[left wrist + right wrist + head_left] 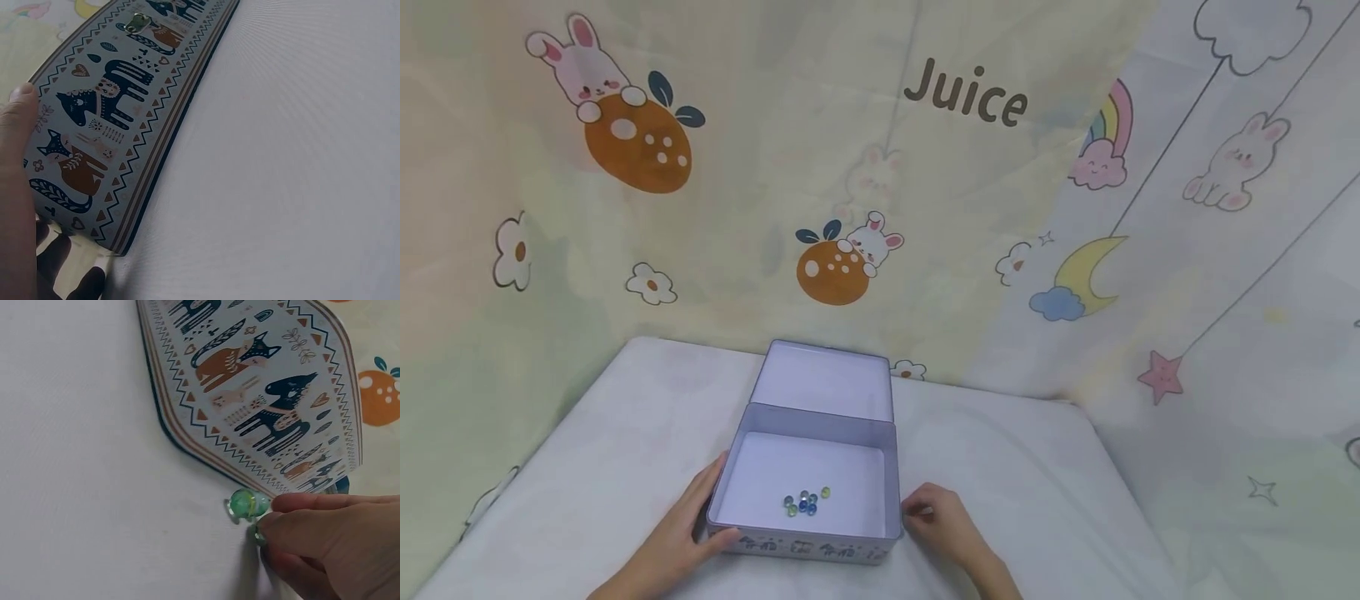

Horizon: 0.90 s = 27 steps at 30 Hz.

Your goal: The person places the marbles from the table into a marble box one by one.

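Note:
An open rectangular tin box (805, 546) with animal patterns on its walls sits on the white table, its hinged lid (823, 379) leaning back. Several small glass marbles (806, 502) lie on its pale floor. My left hand (700, 523) holds the tin's front left corner, thumb (15, 125) on the patterned wall (125, 106). My right hand (917, 510) rests on the table just right of the tin. In the right wrist view its curled fingertips (294, 515) pinch a green marble (248, 504) on the cloth beside the tin wall (262, 394).
The table (1037, 483) is covered in white cloth, with its edges at the left and right. A cartoon-printed curtain (925, 208) hangs close behind and around it.

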### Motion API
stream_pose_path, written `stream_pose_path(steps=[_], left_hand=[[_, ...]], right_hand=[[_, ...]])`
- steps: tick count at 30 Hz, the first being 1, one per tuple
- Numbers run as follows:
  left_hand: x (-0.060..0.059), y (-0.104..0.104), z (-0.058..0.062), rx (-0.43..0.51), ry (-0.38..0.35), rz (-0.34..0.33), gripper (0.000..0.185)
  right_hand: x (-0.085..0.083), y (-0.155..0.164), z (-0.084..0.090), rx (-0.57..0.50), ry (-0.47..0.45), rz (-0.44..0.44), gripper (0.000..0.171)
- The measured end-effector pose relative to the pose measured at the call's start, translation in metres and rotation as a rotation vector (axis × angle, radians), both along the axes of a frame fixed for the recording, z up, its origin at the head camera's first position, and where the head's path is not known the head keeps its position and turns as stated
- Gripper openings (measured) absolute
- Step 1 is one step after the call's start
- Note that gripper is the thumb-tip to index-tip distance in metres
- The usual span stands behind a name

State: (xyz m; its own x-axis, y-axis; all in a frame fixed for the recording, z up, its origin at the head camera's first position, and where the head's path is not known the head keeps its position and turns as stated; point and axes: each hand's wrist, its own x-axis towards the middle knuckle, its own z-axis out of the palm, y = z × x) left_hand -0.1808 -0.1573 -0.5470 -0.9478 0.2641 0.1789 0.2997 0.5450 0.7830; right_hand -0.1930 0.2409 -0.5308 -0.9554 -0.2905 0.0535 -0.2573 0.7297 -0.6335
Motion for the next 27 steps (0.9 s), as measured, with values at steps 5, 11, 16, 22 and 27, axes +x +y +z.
stream_pose_path(steps=[5,11,16,22,27], left_hand=[[-0.002,0.003,-0.005,0.002,0.005,0.001,0.095],[-0.003,0.003,-0.008,-0.002,0.011,0.012,0.094],[-0.002,0.002,-0.005,-0.015,0.015,0.016,0.095],[-0.003,-0.002,-0.003,-0.029,0.027,0.023,0.096],[-0.003,-0.001,-0.002,-0.035,0.070,0.026,0.097]], right_hand=[[0.001,0.000,-0.002,0.087,0.077,0.018,0.013],[-0.001,0.005,0.004,0.091,0.057,0.033,0.014],[-0.012,0.001,0.041,0.029,0.039,0.025,0.013],[-0.040,-0.048,0.097,0.093,0.006,0.217,0.014],[-0.076,-0.098,0.093,0.281,-0.070,0.415,0.009]])
